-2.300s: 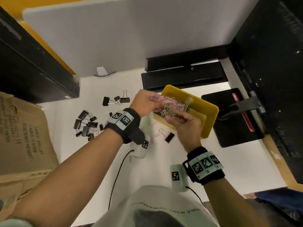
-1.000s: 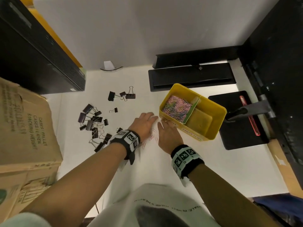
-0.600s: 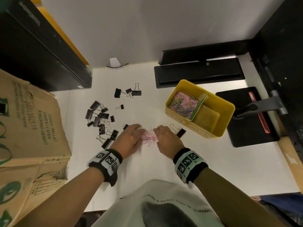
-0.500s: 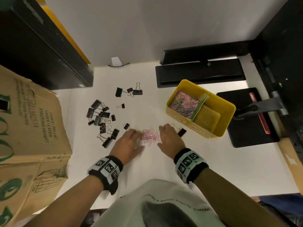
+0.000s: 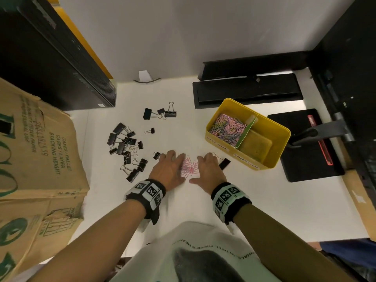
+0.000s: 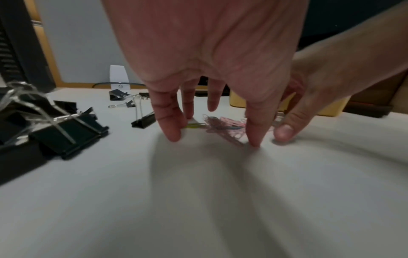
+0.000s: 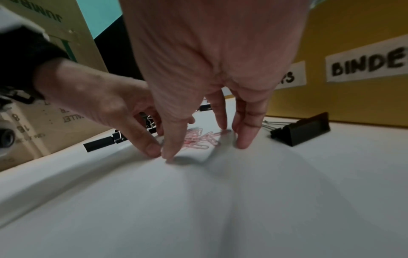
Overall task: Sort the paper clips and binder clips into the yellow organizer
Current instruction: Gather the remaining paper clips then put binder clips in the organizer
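- A small heap of mostly pink paper clips [image 5: 190,166] lies on the white table [image 5: 254,200], between the two hands.
- The left hand [image 5: 167,169] is palm down on the heap's left side, fingers spread and nearly straight, tips on the table; it holds nothing.
- The right hand [image 5: 208,169] mirrors it on the right side, fingers spread, tips on the table, also holding nothing.
- In the left wrist view a yellow clip [image 6: 195,125] lies at the left fingertips [image 6: 173,134], at the edge of the heap.
- One binder clip [image 5: 223,163] lies just right of the right hand, close to the organizer's near wall.
- A small binder clip [image 5: 156,155] sits just beside the left hand's fingers.
- The yellow organizer [image 5: 281,147] stands to the right and farther back, apart from the hands.
- Its left compartment holds many coloured paper clips [image 5: 227,129]; a green divider [image 5: 247,129] separates it from the right one.
- A label on its near wall reads "BINDE", cut off at the frame edge, in the right wrist view.
- A scatter of black binder clips [image 5: 126,147] lies to the left, with three more [image 5: 159,113] farther back.
- A cardboard box [image 5: 34,169] stands at the far left.
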Available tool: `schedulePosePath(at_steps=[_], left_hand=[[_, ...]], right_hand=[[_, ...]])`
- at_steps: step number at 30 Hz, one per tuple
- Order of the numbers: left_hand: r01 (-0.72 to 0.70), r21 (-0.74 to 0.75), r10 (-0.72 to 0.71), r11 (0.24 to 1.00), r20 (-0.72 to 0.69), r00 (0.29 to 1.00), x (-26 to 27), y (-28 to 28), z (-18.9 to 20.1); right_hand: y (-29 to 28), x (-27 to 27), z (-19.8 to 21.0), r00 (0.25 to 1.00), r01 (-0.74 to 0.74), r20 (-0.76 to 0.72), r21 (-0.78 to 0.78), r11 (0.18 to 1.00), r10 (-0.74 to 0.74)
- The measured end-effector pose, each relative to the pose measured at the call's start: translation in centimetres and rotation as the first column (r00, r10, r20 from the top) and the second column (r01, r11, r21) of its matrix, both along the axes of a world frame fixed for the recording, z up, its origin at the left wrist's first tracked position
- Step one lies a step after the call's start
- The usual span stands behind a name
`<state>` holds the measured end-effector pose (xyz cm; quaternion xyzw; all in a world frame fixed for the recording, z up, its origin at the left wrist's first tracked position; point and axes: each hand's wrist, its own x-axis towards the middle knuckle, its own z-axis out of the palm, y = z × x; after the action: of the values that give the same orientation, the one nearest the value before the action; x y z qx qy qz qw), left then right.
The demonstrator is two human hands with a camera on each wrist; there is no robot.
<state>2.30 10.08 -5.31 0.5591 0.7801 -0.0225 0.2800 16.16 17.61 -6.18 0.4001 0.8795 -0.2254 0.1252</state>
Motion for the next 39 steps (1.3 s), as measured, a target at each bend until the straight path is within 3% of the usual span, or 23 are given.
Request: schedulePosePath(at_steps=[2, 12, 16, 20, 23, 26, 28, 30, 31, 34, 39], left_hand=[[-0.004, 0.035, 0.004, 0.999, -0.003, 1.0, 0.7, 0.6, -0.4], [-0.142, 0.23, 0.083, 0.963, 0.247, 0.965, 0.6, 0.8, -0.9], [-0.241, 0.262, 0.159, 0.935, 0.298, 0.941, -0.3, 1.1, 0.0], [-0.295, 0.273, 0.218, 0.916, 0.281, 0.935, -1.9, 1.6, 0.8], [-0.462, 0.164, 0.346, 0.872, 0.462, 0.816, -3.4, 2.0, 1.0], [-0.593, -0.004, 0.442, 0.805, 0.671, 0.595, -4.3, 2.7, 1.9], [-0.617, -0.064, 0.431, 0.784, 0.771, 0.468, -4.3, 3.8, 3.5], [-0.601, -0.082, 0.387, 0.795, 0.831, 0.4, -3.8, 5.4, 5.6], [-0.578, -0.077, 0.363, 0.813, 0.842, 0.399, -3.4, 6.5, 6.7], [-0.482, -0.013, 0.28, 0.876, 0.827, 0.487, -1.7, 10.2, 9.0], [-0.402, 0.065, 0.22, 0.913, 0.753, 0.621, 1.9, 15.9, 9.1]], right_hand=[[-0.2, -0.8, 0.1, 0.999, -0.05, -0.012, 0.001, 0.999, 0.05], [1.1, -1.2, -0.5, 0.988, 0.03, -0.146, -0.109, 0.994, -0.046], [1.7, -0.7, -0.7, 0.934, 0.198, -0.25, -0.229, 0.953, -0.254], [2.0, -0.2, -0.1, 0.809, 0.34, -0.363, -0.354, 0.871, -0.463], [2.2, 0.1, 0.6, 0.727, 0.363, -0.429, -0.423, 0.831, -0.536], [2.4, 0.4, 1.5, 0.651, 0.366, -0.478, -0.483, 0.795, -0.59], [2.6, 0.8, 2.0, 0.585, 0.37, -0.523, -0.508, 0.778, -0.62], [2.7, 1.3, 2.4, 0.517, 0.378, -0.554, -0.537, 0.754, -0.653], [2.8, 1.6, 2.7, 0.479, 0.385, -0.563, -0.555, 0.738, -0.673], [2.9, 2.4, 3.6, 0.374, 0.418, -0.574, -0.597, 0.685, -0.729], [4.2, 4.1, 6.1, 0.261, 0.465, -0.632, -0.58, 0.669, -0.73]])
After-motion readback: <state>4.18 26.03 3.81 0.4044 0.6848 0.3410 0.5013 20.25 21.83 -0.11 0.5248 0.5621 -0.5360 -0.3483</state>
